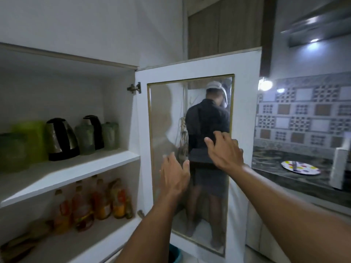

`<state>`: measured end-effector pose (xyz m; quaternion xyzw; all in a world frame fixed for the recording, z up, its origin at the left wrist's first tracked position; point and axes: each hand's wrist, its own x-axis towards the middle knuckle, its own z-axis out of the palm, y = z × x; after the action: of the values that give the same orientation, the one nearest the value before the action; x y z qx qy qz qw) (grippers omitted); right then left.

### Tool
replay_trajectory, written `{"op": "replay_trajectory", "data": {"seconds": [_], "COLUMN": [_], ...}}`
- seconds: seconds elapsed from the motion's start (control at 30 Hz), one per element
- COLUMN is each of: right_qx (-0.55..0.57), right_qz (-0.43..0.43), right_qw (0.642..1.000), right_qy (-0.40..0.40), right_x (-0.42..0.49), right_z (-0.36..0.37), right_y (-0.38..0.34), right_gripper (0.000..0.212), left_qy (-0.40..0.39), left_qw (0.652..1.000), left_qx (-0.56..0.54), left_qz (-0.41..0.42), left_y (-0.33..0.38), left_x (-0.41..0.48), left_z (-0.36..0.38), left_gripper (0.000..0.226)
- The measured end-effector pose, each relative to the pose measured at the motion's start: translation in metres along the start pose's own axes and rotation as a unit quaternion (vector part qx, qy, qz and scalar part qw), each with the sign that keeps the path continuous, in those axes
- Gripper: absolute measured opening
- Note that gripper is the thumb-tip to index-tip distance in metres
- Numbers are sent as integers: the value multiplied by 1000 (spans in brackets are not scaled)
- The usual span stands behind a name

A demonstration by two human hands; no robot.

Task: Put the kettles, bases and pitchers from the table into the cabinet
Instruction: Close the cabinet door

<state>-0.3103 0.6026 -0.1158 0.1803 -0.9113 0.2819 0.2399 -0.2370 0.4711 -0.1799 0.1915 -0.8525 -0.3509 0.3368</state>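
Observation:
The white cabinet [91, 164] stands with its glass-paned door [245, 103] swung wide. On its upper shelf sit two steel-and-black kettles, one at the front [61, 139] and one behind [94, 130], among green pitchers [32, 141] [110, 135] and a dark green one [11, 150] at far left. My left hand [175, 174] is open with spread fingers in front of the door's glass. My right hand [224, 151] is open too, higher and to the right, at the glass near the door's outer edge. Neither hand holds anything.
The lower shelf holds several bottles of oil [91, 202]. A person is seen through or in the glass pane. To the right runs a dark counter [275, 164] with a spotted plate [300, 168] and a white appliance [340, 168]. A teal bucket [174, 255] sits on the floor.

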Motion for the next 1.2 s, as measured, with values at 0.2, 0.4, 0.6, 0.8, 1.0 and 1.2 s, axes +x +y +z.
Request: {"op": "replay_trajectory", "data": {"seconds": [0.2, 0.4, 0.6, 0.8, 1.0, 1.2], "right_qx": [-12, 4, 121, 229, 217, 192], "right_qz": [63, 64, 64, 48, 26, -14], "right_qw": [996, 996, 990, 972, 975, 981], "right_qy": [59, 70, 46, 16, 32, 22], "right_x": [18, 62, 113, 142, 139, 111], "right_z": [-47, -63, -62, -42, -38, -51], "right_y": [76, 124, 142, 137, 143, 130], "right_gripper": [54, 58, 62, 49, 35, 35], "left_qy": [-43, -27, 10, 27, 29, 76], "left_qw": [997, 993, 994, 995, 996, 992], "left_qx": [-28, -22, -14, 27, 59, 87], "left_qz": [57, 110, 111, 90, 61, 50], "left_y": [76, 127, 157, 160, 155, 159], "left_x": [-5, 3, 30, 54, 51, 34], "left_z": [83, 150, 195, 226, 238, 219], "left_gripper": [80, 97, 110, 117, 117, 110]}}
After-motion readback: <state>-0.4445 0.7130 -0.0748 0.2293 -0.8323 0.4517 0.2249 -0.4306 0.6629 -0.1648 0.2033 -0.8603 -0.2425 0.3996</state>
